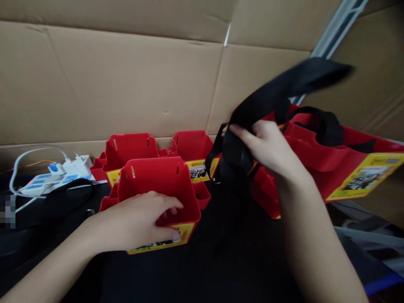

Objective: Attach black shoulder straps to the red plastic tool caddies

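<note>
My left hand point(135, 221) grips the front wall of a red plastic box point(158, 179), its fingers inside the rim and its thumb outside over a yellow label. Slots are cut near the top of the box's back wall, and small side pockets stick out from it. My right hand point(269, 145) is closed around a wide black strap point(268, 94). The strap's upper loop rises to the right, slightly blurred, and more of it hangs below my fingers. A metal ring point(215, 181) shows near its lower part.
Behind stand two similar boxes, one red box point(131, 145) at left and another red box point(191, 145). More red boxes point(309, 160) with black straps are stacked at right. A power strip point(53, 183) with chargers and white cables lies left. Cardboard point(126, 84) covers the wall behind.
</note>
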Action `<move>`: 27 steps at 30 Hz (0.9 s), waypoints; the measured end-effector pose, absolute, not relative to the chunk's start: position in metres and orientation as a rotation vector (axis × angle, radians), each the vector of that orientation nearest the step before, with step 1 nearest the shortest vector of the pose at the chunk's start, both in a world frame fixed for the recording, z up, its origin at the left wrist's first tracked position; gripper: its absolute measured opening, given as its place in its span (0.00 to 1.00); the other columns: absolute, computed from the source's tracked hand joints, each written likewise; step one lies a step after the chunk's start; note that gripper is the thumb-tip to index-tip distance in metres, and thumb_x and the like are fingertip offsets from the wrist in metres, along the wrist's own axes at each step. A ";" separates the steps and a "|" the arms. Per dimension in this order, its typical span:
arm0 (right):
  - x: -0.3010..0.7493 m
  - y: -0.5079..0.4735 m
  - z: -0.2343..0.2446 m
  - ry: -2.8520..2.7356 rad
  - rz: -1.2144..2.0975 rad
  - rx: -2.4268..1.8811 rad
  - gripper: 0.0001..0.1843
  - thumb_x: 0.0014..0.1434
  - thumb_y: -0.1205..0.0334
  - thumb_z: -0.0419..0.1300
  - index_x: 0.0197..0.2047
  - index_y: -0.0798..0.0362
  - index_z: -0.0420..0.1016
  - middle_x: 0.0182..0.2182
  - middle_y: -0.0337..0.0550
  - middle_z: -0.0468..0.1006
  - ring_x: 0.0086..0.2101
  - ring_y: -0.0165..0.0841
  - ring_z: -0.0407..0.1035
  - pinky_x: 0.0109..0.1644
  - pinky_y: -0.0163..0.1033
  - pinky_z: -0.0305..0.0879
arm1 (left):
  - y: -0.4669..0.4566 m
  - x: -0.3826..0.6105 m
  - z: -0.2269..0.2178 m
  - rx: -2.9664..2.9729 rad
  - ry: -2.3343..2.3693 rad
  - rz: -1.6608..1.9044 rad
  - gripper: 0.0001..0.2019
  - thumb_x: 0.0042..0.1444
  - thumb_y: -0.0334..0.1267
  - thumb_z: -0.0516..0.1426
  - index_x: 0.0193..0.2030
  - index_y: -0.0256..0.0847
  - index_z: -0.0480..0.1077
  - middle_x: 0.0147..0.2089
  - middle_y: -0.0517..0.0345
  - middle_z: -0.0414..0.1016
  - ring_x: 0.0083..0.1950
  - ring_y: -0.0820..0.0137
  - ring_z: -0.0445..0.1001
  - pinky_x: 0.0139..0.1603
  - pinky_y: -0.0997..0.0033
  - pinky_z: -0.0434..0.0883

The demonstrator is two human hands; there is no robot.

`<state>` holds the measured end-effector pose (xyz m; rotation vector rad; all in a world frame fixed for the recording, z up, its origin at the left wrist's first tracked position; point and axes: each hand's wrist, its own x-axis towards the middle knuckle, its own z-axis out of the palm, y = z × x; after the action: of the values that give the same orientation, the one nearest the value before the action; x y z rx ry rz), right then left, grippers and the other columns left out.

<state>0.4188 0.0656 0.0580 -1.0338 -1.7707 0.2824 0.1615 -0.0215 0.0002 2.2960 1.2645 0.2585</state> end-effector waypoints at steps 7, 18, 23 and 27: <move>0.410 0.085 0.030 -2.247 0.289 -1.243 0.07 0.52 0.65 0.61 0.23 0.52 0.73 0.22 0.41 0.76 0.23 0.32 0.68 0.25 0.34 0.59 | -0.016 0.155 -0.008 2.379 1.243 0.198 0.20 0.53 0.48 0.57 0.52 0.49 0.70 0.48 0.55 0.77 0.44 0.60 0.76 0.43 0.66 0.69; 0.411 0.088 0.033 -2.043 0.842 -1.359 0.18 0.53 0.61 0.62 0.14 0.55 0.67 0.12 0.40 0.69 0.12 0.25 0.61 0.14 0.30 0.57 | -0.051 0.218 -0.006 2.852 1.401 0.536 0.08 0.56 0.36 0.54 0.42 0.42 0.71 0.41 0.52 0.75 0.40 0.60 0.72 0.33 0.64 0.68; 0.420 0.093 0.031 -1.925 0.987 -1.382 0.17 0.51 0.58 0.64 0.17 0.55 0.68 0.14 0.41 0.70 0.14 0.26 0.62 0.15 0.31 0.58 | -0.052 0.263 -0.044 3.450 0.707 0.431 0.10 0.57 0.34 0.54 0.42 0.42 0.76 0.55 0.48 0.69 0.48 0.60 0.67 0.40 0.64 0.66; 0.425 0.097 0.030 -1.959 1.011 -1.409 0.17 0.52 0.55 0.63 0.18 0.55 0.68 0.17 0.44 0.73 0.16 0.28 0.65 0.17 0.32 0.60 | -0.046 0.280 -0.060 3.435 0.762 0.133 0.05 0.51 0.33 0.60 0.32 0.44 0.78 0.38 0.48 0.74 0.36 0.62 0.68 0.30 0.66 0.63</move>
<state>0.4246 0.0968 0.0296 -1.4093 -1.9585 1.0111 0.2804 -0.0458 -0.0598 3.4347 0.7619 0.1327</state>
